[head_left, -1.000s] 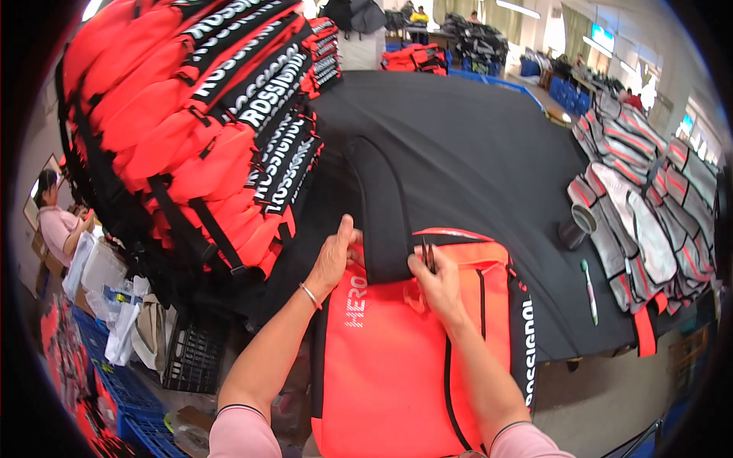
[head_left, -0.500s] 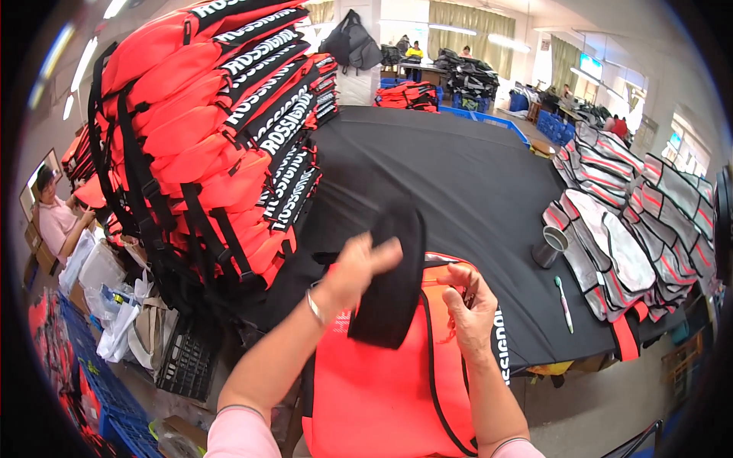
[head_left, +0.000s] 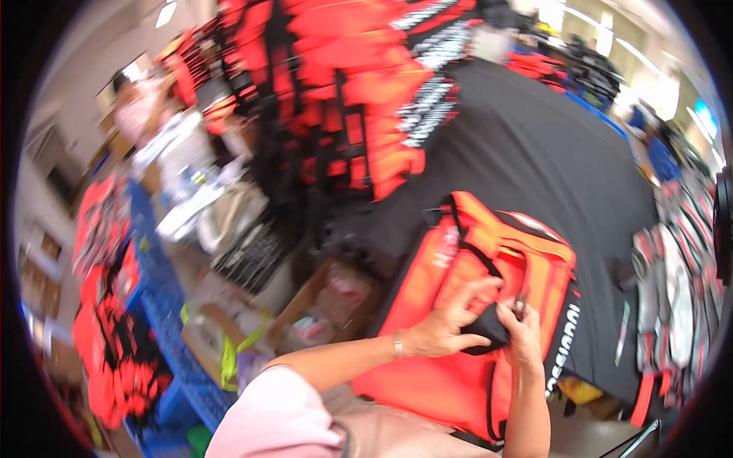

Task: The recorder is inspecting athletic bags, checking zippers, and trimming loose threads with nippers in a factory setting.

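One black-covered bench (head_left: 534, 145) spreads before us, with a tall stack of orange-red bags (head_left: 382, 91) at its left. Across its near edge lies our black-trimmed orange-red bag (head_left: 412, 374). Our left hand (head_left: 444, 327) spreads its fingers wide over a black fabric strap (head_left: 486, 333); our right hand (head_left: 524, 334) keeps narrow fingers around a small, blurred dark tool (head_left: 519, 308).

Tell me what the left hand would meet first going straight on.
The left hand would probably meet the black fabric piece first, with the right hand just beyond; depth is unclear.
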`<state>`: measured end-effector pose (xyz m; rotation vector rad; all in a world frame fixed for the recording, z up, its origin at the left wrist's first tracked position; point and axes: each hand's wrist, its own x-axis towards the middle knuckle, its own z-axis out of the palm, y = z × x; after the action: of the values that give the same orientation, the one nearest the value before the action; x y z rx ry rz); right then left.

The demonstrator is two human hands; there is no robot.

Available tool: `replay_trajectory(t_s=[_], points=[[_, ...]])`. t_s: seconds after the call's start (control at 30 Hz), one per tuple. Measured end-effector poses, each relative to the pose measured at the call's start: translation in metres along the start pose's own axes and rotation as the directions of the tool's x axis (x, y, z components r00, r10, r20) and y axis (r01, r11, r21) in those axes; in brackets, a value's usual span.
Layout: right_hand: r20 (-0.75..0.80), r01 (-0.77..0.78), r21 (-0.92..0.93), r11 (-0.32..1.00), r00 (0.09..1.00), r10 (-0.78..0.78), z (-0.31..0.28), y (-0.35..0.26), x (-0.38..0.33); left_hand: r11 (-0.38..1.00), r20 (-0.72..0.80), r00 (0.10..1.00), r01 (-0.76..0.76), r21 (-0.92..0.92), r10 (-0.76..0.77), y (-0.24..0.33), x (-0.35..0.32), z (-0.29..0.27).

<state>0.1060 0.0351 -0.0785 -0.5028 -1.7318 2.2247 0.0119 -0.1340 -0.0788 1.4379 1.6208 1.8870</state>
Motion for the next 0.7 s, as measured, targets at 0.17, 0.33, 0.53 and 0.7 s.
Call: replay_trajectory(t_s=[0.17,0.33,0.53,0.7], points=[[0.158,-0.375,0.333,0.865,0.927,0.34,0.013,0.042,-0.02,0.979,0.099,0.98,-0.183,0.089,0.174,-0.03,-0.029,-0.003],[0.127,-0.435,0.185,0.881,0.9,0.418,0.017,0.037,-0.027,0.999,0.051,0.998,-0.038,-0.013,0.039,-0.029,-0.047,-0.002],[-0.02,-0.14,-0.166,0.976,0.99,0.138,0.022,0.005,-0.036,0.847,-0.117,0.928,0.264,-0.462,-0.353,-0.032,-0.062,-0.012],[-0.12,-0.069,-0.358,0.931,0.992,0.027,0.034,-0.017,-0.053,0.916,-0.211,0.896,0.356,-0.183,-0.391,-0.023,-0.064,-0.02]])
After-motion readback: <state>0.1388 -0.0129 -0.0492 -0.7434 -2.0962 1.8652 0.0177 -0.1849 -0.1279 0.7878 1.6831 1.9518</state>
